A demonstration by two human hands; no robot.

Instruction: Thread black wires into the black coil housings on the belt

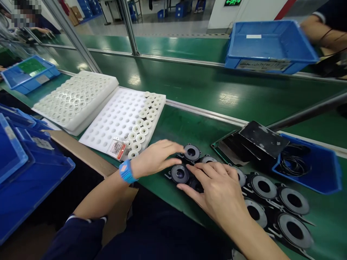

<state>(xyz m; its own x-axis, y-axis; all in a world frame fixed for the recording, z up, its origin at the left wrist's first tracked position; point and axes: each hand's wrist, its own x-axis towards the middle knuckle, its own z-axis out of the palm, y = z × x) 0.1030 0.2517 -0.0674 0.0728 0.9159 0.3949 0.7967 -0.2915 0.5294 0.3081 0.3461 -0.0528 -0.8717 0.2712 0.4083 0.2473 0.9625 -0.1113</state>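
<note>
Two rows of round black-and-grey speakers (264, 187) in black frames lie on the green bench in front of me. My left hand (159, 156), with a blue wristband, reaches to the left end of the rows. Its fingers are stretched out and its thumb is apart. The fingertips are at a far-row speaker (192, 152), and the thumb is at the upper edge of a near-row speaker (180, 174). My right hand (217, 182) has its thumb and index finger about the right side of that near-row speaker. Its palm hides several speakers beneath.
White ring parts (140, 138) sit along one side of a white foam tray (108, 113), with a labelled bag (116, 148) on its corner. A filled foam tray (77, 95) stands further left. Blue bins (271, 43) and a cable bin (325, 173) stand around. Other people's arms show at both far sides.
</note>
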